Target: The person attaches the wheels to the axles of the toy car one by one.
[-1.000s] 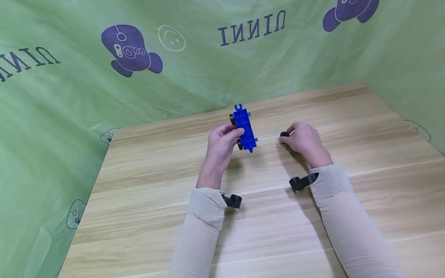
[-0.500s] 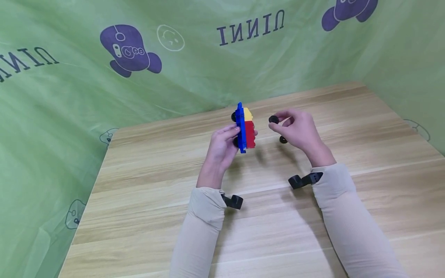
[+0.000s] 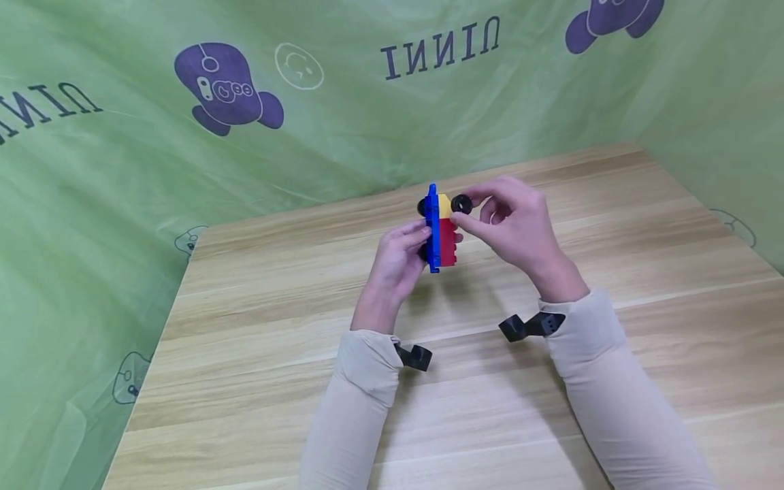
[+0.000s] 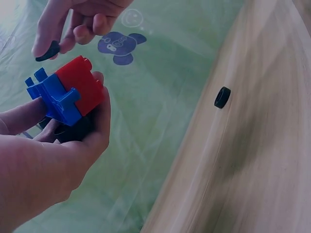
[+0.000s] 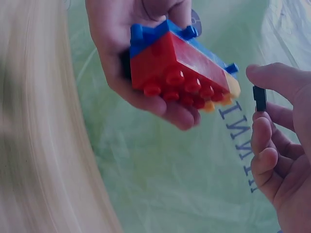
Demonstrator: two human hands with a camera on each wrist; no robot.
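Head view: left hand (image 3: pixel 401 262) has the car (image 3: pixel 434 235) up over the table (image 3: pixel 275 381), fingers curled on its blue base. Right hand (image 3: pixel 517 221) pinches a wheel (image 3: pixel 461 204) just right of the car's yellow end. Left wrist: loose wheel (image 4: pixel 222 97) on the table, well apart from the car. Right wrist: pinched wheel edge-on, small gap to the car, near a bare peg (image 5: pixel 232 69).

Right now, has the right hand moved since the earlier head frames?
Yes: in the head view, the right hand has shifted left and up the picture, closer to the purple lettering.
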